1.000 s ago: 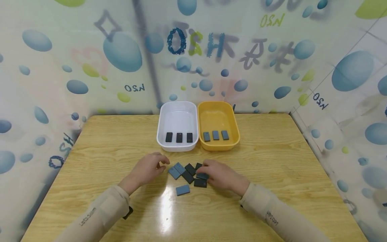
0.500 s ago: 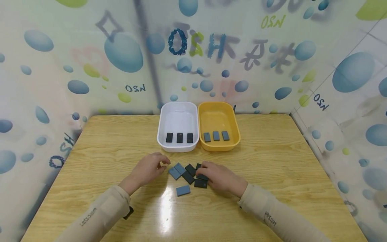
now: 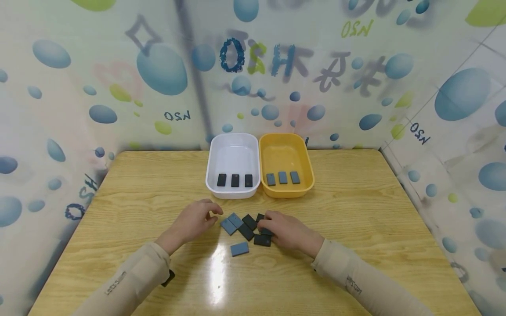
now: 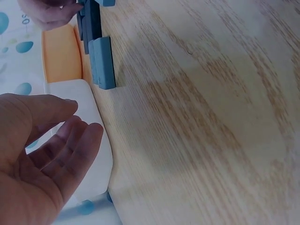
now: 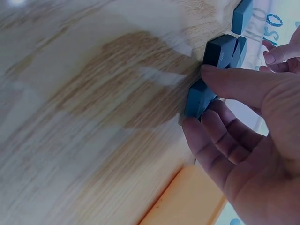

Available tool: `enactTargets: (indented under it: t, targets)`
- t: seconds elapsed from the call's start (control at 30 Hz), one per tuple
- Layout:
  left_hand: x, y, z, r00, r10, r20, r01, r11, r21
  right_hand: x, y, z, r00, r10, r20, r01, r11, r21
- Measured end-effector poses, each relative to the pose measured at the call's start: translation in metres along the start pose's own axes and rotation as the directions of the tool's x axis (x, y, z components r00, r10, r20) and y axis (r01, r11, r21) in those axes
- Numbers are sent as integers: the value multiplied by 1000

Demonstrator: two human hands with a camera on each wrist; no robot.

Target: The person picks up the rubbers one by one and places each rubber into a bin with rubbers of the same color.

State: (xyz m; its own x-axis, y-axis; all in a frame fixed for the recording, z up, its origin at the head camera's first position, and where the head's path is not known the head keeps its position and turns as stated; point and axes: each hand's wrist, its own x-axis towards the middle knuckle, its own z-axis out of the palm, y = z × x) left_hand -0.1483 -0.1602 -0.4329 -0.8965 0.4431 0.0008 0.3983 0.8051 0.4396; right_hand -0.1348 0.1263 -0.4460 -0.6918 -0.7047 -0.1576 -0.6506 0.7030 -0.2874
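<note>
A loose cluster of small flat rectangular blocks lies on the wooden table, among them a black block and a blue-grey block. My right hand is at the cluster's right side, thumb and fingertips pinching a blue-grey block at its edges. Close by it lies another black block. My left hand hovers just left of the cluster, fingers loosely bent with nothing between them, as the left wrist view also shows. A separate blue-grey block lies nearer me.
Behind the cluster, a white tub holds 3 black blocks in a row. Beside it on the right, a yellow tub holds 3 blue-grey ones. A dark object shows by my left sleeve. A patterned wall borders the table's back.
My right hand has shifted slightly, and the block under its fingers now shows a darker, smaller face. The left hand and the other blocks stay where they were.
</note>
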Motion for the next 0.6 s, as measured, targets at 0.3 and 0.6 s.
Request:
enactTargets:
  t: [0.3, 0.6]
  targets:
    - [0, -1, 0, 1000, -8, 8, 8, 1000, -3, 0, 0, 3, 1000, -3, -16, 3, 1000, -10]
    - [0, -1, 0, 1000, -18, 12, 18, 1000, -3, -1, -1, 3, 1000, 10, -29, -11, 999, -32]
